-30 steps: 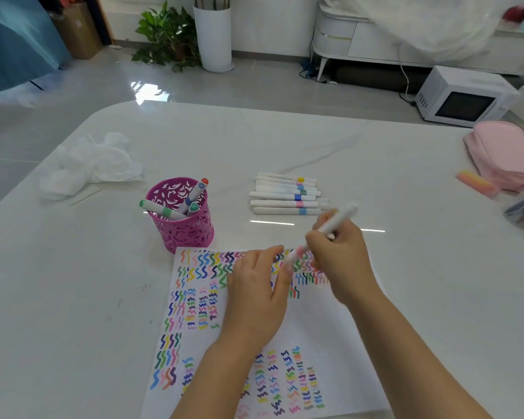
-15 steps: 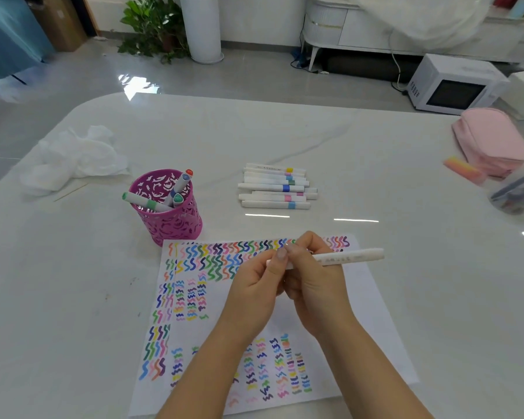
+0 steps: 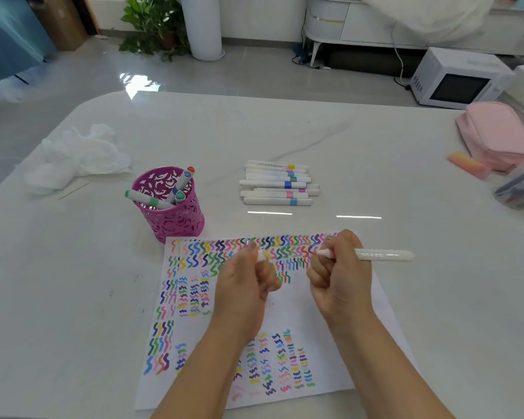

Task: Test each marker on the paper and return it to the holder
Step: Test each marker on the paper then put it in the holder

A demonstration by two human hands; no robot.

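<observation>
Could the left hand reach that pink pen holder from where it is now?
Probably yes: the pink holder stands left of the left hand, only flat paper between them, though that hand is pinching a cap.

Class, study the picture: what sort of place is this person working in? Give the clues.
Most likely a home living or dining room: a large marble-look table, a potted plant on the tiled floor, and a microwave sitting on that floor too.
</observation>
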